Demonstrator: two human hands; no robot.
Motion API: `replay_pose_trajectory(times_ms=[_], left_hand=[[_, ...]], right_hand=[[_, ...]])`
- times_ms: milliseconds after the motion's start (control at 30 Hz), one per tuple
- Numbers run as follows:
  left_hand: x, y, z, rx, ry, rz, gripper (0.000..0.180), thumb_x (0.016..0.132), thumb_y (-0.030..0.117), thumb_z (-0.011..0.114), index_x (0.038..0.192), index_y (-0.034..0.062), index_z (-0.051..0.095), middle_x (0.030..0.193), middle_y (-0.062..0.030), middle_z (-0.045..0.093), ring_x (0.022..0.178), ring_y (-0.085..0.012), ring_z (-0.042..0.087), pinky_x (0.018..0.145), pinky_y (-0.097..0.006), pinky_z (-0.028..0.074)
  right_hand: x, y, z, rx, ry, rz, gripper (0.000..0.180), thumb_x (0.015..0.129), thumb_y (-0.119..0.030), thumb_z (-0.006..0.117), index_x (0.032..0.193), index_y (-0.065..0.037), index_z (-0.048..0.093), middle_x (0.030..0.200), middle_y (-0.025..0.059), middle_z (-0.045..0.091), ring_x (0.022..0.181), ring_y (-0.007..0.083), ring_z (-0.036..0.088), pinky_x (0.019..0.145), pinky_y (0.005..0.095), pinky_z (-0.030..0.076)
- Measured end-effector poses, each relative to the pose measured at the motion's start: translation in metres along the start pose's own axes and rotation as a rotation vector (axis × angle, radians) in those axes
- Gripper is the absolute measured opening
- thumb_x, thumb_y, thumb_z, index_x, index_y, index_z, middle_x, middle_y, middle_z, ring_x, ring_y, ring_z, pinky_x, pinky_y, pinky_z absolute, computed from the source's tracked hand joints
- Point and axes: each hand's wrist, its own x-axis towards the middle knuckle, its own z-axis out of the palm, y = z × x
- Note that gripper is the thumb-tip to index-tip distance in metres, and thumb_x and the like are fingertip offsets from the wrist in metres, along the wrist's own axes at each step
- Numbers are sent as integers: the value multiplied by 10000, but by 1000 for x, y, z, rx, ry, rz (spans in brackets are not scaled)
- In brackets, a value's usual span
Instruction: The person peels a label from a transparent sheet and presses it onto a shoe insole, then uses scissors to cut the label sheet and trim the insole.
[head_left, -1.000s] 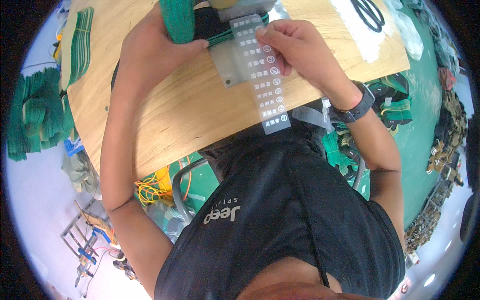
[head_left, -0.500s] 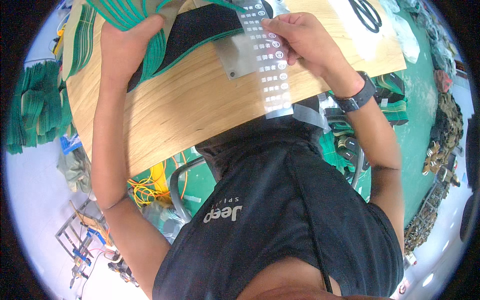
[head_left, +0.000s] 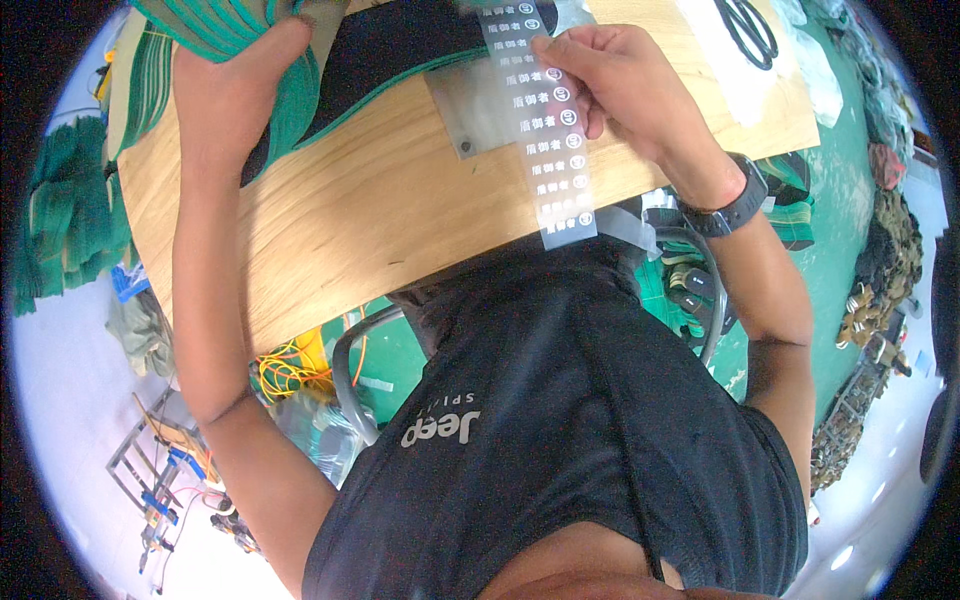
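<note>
My left hand (head_left: pixel 225 105), at the upper left of the table, is closed round a fanned stack of green-edged insoles (head_left: pixel 302 85). One black insole (head_left: pixel 385 50) with a green edge is spread out to the right of that stack. In my right hand (head_left: pixel 635 90), thumb and fingers pinch the edge of a clear strip of white-printed labels (head_left: pixel 556 165). This strip crosses the end of the black insole and hangs past the table's near edge. A flat grey metal plate (head_left: pixel 462 125) lies partly under the strip.
The wooden table (head_left: pixel 330 240) ends close to my body. More green-edged insoles lie piled at its left corner (head_left: pixel 150 85) and hang in a bundle (head_left: pixel 75 210) beyond. Black cord (head_left: pixel 750 35) rests on white sheeting at the right. Orange cable (head_left: pixel 290 375) lies below the table.
My left hand has shifted slightly left with the stack. My right hand and the label strip sit a little farther right, and the strip's lower end is slightly lower.
</note>
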Motion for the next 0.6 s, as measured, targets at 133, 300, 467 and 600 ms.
replay_pose_trajectory(times_ms=[133,300,467,600], left_hand=[[-5,-7,-1,202,22,55,415,768,198,780,1120,18,655,1049,-98,701,957,-196,645,889,-338,490],[-14,32,17,255,-248,-29,526,745,292,819,1172,47,634,1067,-120,710,1001,-232,668,890,-356,504],[-13,54,29,413,-451,7,577,715,308,841,1186,58,623,1064,-127,712,984,-249,679,863,-353,519],[-5,86,32,258,-461,-35,646,609,174,827,1200,43,600,995,-214,695,926,-357,675,844,-401,536]], right_hand=[[-8,-9,6,-11,15,62,362,958,-303,632,699,-56,581,557,-1,559,429,70,557,368,184,406],[-13,-12,7,115,1,79,349,972,-300,610,749,-32,606,552,6,559,422,82,560,366,187,407],[-18,-13,8,171,25,71,343,981,-301,585,807,-7,626,562,18,578,433,89,564,381,187,414],[-15,-8,5,150,-11,31,308,977,-267,574,832,-1,626,580,26,589,454,96,570,403,198,426]])
